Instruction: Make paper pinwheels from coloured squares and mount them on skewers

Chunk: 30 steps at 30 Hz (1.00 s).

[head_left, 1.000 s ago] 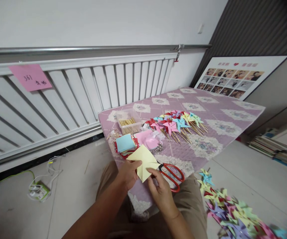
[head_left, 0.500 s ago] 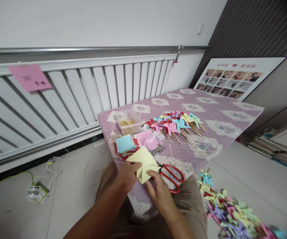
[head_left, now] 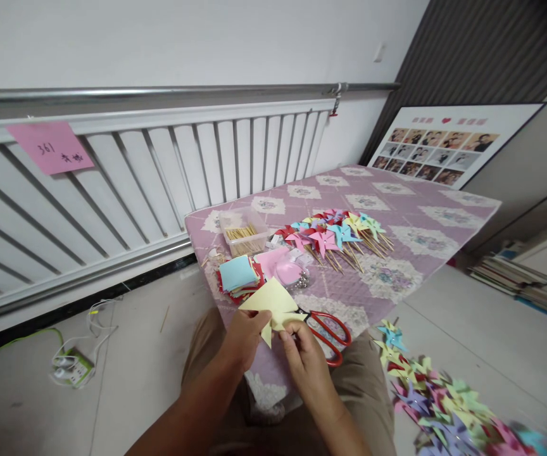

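Observation:
Between my hands is a yellow paper square (head_left: pixel 273 297) with cut flaps, held over the near corner of the table. My left hand (head_left: pixel 247 335) pinches its left side near the middle. On the right, my right hand (head_left: pixel 299 348) grips a lower flap, bent in toward the centre. Red-handled scissors (head_left: pixel 333 329) lie just beyond my right hand, their blades partly hidden by the paper. A stack of coloured paper (head_left: pixel 239 274), light blue on top, sits past my left hand. Pink paper (head_left: pixel 273 258) and a small clear bag of metal bits (head_left: pixel 302 278) are next to it.
A clear plastic box of wooden sticks (head_left: pixel 244 233) stands behind the stack. Finished paper pinwheels (head_left: pixel 342 235) lie on the flowered tablecloth (head_left: pixel 397 240). More pinwheels (head_left: pixel 449 405) cover the floor at right. A power strip (head_left: pixel 74 367) with cables lies on the floor at left.
The lower right flap of the yellow paper has been folded up toward its centre by my right hand. My left hand keeps its pinch in nearly the same place.

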Available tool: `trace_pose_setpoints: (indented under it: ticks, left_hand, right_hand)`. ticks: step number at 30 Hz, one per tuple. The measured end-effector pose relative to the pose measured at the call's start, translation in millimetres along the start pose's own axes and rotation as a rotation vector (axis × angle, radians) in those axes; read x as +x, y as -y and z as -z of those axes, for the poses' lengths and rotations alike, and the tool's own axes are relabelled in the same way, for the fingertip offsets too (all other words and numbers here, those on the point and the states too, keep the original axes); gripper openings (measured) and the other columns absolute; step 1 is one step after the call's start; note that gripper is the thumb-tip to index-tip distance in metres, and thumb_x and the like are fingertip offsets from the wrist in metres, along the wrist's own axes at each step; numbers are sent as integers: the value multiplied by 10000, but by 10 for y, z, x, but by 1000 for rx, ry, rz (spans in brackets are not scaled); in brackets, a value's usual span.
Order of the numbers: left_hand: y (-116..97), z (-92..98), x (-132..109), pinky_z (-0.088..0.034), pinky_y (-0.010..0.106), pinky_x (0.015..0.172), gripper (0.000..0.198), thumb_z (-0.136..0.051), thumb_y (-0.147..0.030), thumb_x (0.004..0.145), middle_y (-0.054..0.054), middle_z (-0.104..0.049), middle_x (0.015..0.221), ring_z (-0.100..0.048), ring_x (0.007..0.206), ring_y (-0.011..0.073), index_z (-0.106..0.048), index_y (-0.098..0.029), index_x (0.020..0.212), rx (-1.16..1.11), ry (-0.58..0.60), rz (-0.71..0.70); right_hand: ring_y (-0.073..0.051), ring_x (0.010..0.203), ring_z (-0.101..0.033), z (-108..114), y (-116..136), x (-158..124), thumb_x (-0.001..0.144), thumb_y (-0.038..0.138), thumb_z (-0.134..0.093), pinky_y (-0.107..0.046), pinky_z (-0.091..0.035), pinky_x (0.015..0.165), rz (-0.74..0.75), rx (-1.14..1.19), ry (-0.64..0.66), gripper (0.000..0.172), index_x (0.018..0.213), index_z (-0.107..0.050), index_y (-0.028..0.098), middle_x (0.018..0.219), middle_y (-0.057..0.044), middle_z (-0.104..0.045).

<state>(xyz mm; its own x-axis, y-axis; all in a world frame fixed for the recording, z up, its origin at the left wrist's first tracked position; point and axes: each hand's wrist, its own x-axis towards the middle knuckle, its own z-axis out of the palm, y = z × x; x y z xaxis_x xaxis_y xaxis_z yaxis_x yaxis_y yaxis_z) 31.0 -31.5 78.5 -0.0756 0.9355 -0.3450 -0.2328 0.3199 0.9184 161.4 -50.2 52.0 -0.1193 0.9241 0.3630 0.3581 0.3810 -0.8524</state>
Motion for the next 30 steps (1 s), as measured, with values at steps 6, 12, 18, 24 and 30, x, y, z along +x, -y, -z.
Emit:
trace_pose_setpoints:
  ticks: [6,12,18,24,30]
  left_hand:
    - [-11,-41,-50,-324,245,484,69,-620,-239,651,-26,-519,517,-408,464,108,-586,-189,619,-116,-10,8]
    - [-31,-50,-91,-347,247,504,52,-630,-228,641,-14,-552,545,-448,494,118,-612,-181,654,-152,-5,33]
    - [-47,-64,-126,-362,245,516,50,-626,-213,666,-14,-546,536,-441,490,111,-622,-172,639,-133,-9,45]
    - [7,-67,-115,-354,238,513,52,-654,-220,656,-6,-570,554,-445,504,111,-646,-169,661,-123,-29,60]
    - [51,-52,-113,-303,247,494,120,-663,-272,654,-33,-494,508,-380,463,97,-597,-186,602,-50,-41,31]
  right_hand:
    - [-172,686,-526,41,98,75,891,315,-526,-259,-441,614,-98,120,-15,183,732,-516,225,732,-6,-550]
    - [-150,603,-467,16,60,102,837,350,-578,-251,-396,562,-232,271,-15,220,677,-506,218,652,28,-485]
    - [-135,545,-423,12,64,102,814,388,-611,-244,-362,525,-285,313,-38,261,648,-502,218,599,42,-478]
    - [-136,539,-438,10,67,95,814,418,-608,-246,-370,520,-283,314,-62,290,633,-502,218,594,40,-489]
    - [-143,556,-463,21,94,107,802,386,-622,-247,-388,527,-285,321,-76,266,629,-517,214,595,30,-515]
